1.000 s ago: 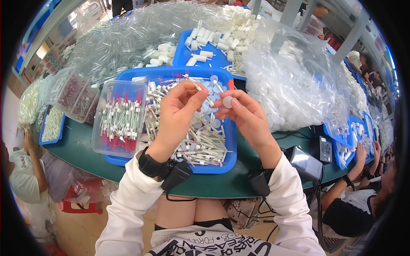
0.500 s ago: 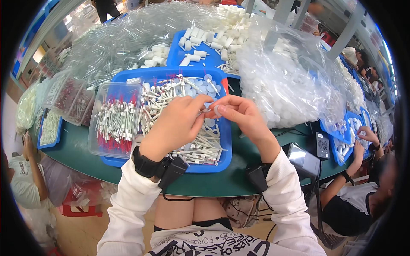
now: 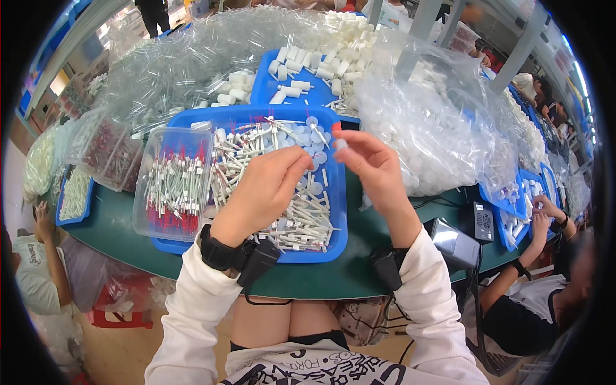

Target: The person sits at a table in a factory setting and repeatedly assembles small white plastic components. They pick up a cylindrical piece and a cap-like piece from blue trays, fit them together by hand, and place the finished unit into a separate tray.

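The right hand [image 3: 377, 168] pinches a whitish plastic piece [image 3: 340, 144] near the right rim of the blue tray [image 3: 342, 212]; the left hand [image 3: 269, 186] has fingertips together, contents hidden. The tray sits close, presumably for easy reach.

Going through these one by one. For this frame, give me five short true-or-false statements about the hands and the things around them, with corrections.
1. The clear container beside the left hand holds thin white and red pieces. True.
2. The right hand is empty. False: it holds a small pale piece.
3. The two hands are touching. False: there is a gap between them.
4. A clear plastic bag lies right of the blue tray. True.
5. The tabletop is white. False: it is green.
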Action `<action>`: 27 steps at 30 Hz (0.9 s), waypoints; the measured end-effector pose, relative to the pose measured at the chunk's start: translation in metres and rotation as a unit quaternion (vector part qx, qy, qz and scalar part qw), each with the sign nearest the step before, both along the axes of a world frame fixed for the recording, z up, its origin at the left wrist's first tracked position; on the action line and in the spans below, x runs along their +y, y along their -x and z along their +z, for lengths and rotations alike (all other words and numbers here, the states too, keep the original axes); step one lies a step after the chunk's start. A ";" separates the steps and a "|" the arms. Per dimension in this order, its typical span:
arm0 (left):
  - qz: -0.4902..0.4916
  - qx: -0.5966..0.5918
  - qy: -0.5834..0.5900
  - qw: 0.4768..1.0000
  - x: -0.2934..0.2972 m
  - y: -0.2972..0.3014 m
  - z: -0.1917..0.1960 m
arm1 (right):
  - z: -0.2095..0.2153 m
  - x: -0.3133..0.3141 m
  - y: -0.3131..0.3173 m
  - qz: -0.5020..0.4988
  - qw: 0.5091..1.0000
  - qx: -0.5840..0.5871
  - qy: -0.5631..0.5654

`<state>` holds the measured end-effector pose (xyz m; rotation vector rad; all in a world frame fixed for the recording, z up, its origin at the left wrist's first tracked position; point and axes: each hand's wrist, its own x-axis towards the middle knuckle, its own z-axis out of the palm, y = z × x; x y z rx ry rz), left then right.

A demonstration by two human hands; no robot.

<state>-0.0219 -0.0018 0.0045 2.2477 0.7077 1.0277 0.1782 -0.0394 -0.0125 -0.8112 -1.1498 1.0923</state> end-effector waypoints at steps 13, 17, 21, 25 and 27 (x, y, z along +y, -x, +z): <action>0.030 0.057 0.005 0.998 -0.012 -0.003 0.009 | 0.003 -0.006 0.008 0.066 0.997 -0.027 0.014; 0.041 0.078 -0.011 0.996 -0.010 -0.003 0.008 | 0.000 -0.005 0.008 0.051 0.997 -0.056 -0.016; 0.049 0.088 -0.061 0.993 -0.008 -0.003 0.002 | -0.004 -0.003 0.007 0.016 0.988 -0.136 -0.066; 0.034 0.146 -0.065 0.987 -0.011 -0.003 0.004 | -0.003 -0.004 0.008 -0.021 0.966 -0.232 -0.108; 0.028 0.150 -0.034 0.988 -0.014 -0.003 0.005 | -0.001 -0.004 0.010 -0.028 0.974 -0.205 -0.098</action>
